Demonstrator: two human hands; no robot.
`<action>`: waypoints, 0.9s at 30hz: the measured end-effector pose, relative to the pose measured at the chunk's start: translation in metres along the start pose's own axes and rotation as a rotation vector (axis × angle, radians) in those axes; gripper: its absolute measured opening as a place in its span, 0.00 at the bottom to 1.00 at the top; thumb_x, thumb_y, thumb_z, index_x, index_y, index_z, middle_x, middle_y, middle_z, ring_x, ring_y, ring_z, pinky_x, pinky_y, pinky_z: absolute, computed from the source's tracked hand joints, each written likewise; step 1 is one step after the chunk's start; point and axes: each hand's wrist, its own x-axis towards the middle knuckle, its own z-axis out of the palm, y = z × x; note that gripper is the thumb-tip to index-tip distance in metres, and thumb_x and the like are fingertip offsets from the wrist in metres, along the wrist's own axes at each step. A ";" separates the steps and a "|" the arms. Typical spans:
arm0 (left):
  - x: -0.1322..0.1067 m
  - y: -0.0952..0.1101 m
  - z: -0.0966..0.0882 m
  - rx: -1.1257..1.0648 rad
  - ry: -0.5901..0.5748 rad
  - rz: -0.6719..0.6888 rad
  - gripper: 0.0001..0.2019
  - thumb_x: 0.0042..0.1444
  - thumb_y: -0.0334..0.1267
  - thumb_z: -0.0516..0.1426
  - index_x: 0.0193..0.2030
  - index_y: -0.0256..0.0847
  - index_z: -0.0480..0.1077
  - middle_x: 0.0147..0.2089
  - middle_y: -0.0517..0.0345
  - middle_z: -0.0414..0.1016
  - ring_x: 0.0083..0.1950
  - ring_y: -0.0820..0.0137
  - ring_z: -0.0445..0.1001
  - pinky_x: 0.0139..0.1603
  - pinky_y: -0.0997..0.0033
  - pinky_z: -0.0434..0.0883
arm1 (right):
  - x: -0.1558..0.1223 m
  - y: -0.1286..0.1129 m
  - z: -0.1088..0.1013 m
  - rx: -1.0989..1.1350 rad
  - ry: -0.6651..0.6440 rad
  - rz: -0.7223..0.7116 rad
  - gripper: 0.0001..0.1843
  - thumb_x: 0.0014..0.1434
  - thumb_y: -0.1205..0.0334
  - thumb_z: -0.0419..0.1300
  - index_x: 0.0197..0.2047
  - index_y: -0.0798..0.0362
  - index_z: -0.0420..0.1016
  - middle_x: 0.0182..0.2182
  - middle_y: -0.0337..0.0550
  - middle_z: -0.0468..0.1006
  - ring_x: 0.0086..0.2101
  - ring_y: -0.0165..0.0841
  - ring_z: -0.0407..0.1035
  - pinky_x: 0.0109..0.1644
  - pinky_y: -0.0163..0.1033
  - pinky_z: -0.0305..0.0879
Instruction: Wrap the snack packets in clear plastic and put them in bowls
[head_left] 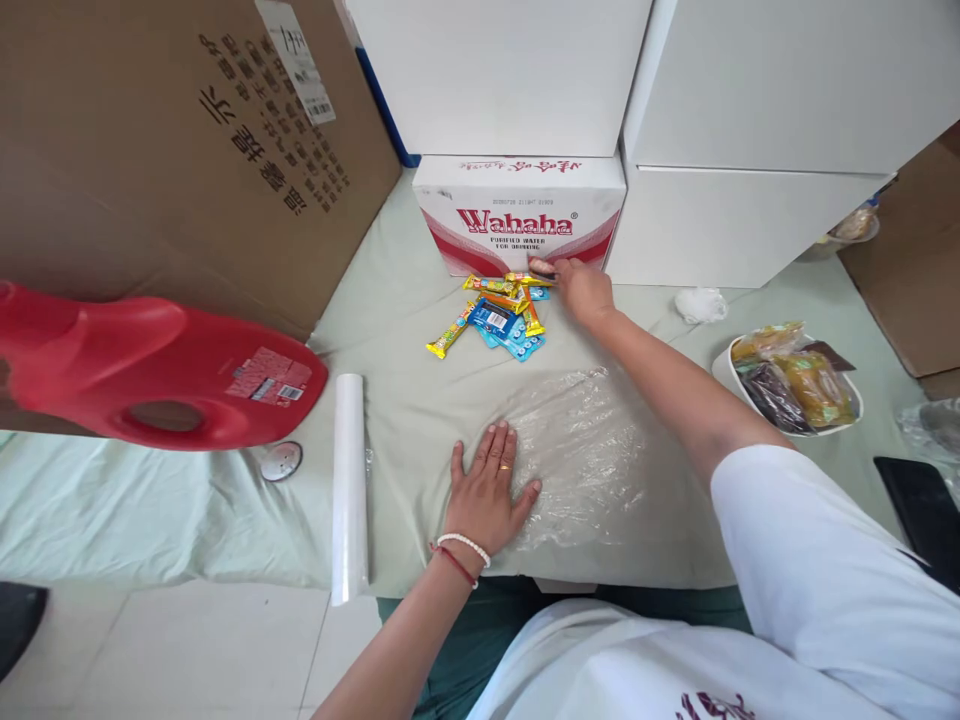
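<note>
My left hand (487, 490) lies flat, fingers stretched out, on the left edge of a thin clear plastic sheet (585, 460) spread over the cloth. Beyond it is a small heap of snacks: yellow-wrapped sticks (450, 332) and blue packets (519, 345). My right hand (583, 288) reaches to the far right of this heap, in front of the Wahaha water box (517, 215). Its fingers are closed at the end of a yellow-wrapped snack stick (525, 279); the thumb is mostly hidden.
A white plastic roll (349, 490) and a red jug (172, 375) lie to the left, near a large cardboard box (172, 150). White boxes (742, 220) stand behind. At right are a crumpled white wad (700, 305), a white bowl (855, 415) of packets and a black phone (919, 515).
</note>
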 end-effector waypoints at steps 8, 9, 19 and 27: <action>0.002 0.002 -0.002 -0.009 0.012 0.014 0.38 0.70 0.56 0.45 0.80 0.36 0.46 0.80 0.42 0.46 0.81 0.51 0.50 0.78 0.34 0.41 | -0.135 0.024 -0.059 0.865 -0.411 -0.041 0.22 0.63 0.42 0.60 0.45 0.55 0.76 0.33 0.40 0.79 0.31 0.32 0.70 0.38 0.38 0.68; 0.002 0.003 -0.002 -0.006 0.013 0.015 0.38 0.70 0.56 0.44 0.80 0.36 0.46 0.81 0.42 0.46 0.81 0.51 0.50 0.78 0.34 0.41 | -0.156 0.020 -0.059 0.907 -0.538 -0.057 0.22 0.62 0.42 0.61 0.44 0.54 0.76 0.33 0.40 0.79 0.30 0.32 0.71 0.38 0.37 0.68; 0.001 0.005 -0.002 0.002 0.036 0.011 0.37 0.71 0.56 0.43 0.79 0.36 0.49 0.81 0.42 0.46 0.81 0.53 0.50 0.78 0.34 0.41 | -0.184 -0.015 -0.040 0.126 -0.387 -0.180 0.15 0.68 0.65 0.54 0.51 0.55 0.79 0.48 0.52 0.80 0.46 0.38 0.75 0.52 0.40 0.67; 0.001 0.003 -0.001 -0.043 0.015 -0.002 0.38 0.71 0.58 0.43 0.80 0.37 0.45 0.81 0.44 0.45 0.81 0.53 0.48 0.79 0.35 0.38 | -0.082 -0.093 -0.004 -0.063 -0.259 -0.220 0.21 0.73 0.56 0.50 0.61 0.55 0.73 0.59 0.58 0.74 0.50 0.46 0.74 0.50 0.45 0.69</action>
